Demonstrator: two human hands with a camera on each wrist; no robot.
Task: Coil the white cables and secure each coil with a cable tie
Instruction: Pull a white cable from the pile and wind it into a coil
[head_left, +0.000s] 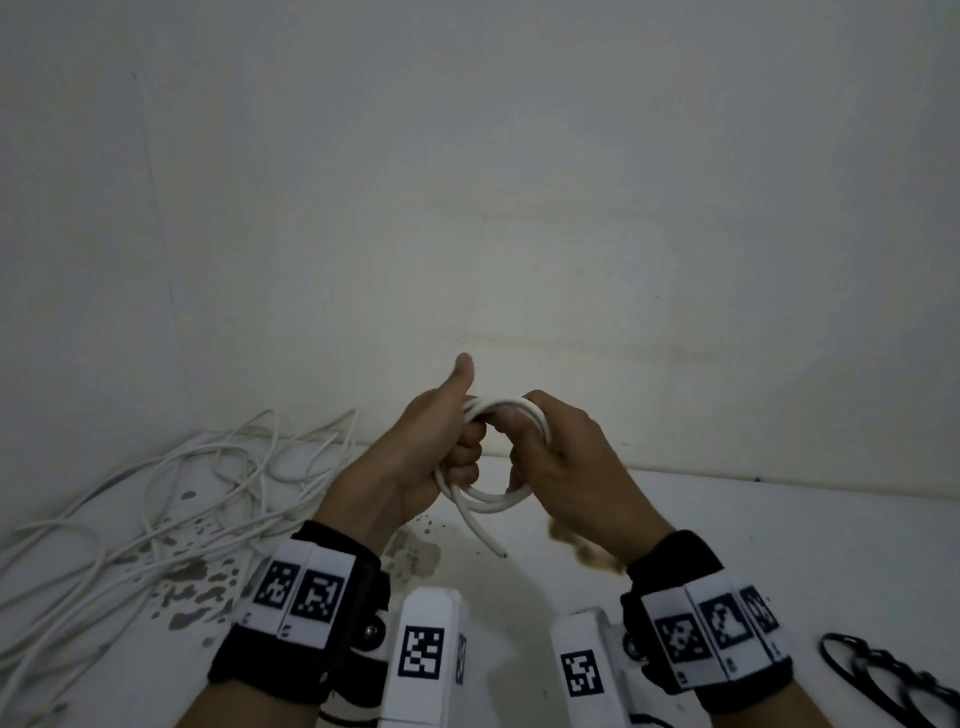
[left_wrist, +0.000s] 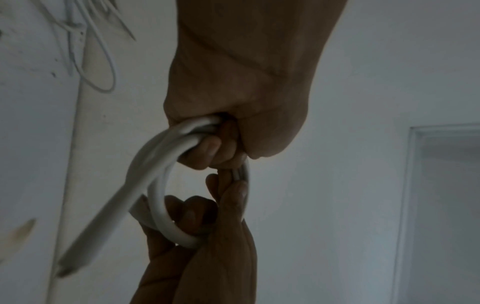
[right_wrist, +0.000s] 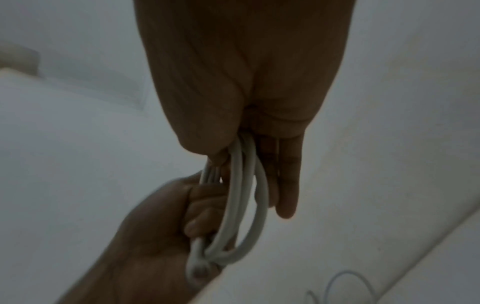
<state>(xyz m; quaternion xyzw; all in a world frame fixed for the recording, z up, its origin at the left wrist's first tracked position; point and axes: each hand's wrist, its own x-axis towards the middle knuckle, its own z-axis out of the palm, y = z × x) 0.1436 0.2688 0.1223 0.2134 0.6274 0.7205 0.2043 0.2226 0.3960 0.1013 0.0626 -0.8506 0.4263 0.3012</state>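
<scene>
Gripping white cable coil (head_left: 493, 457) two-handed

Both hands are held up in front of the body, close together. The left hand (head_left: 431, 447) is curled into a fist round one side of the white cable coil (head_left: 493, 499), thumb stuck straight up (like a thumbs-up). The right hand (head_left: 561, 467) is wrapped round the opposite side, fingers hooked through. Black bands are worn on both wrists.

Smooth white plastic-sheathed cable coil (head_left: 498, 457)
</scene>
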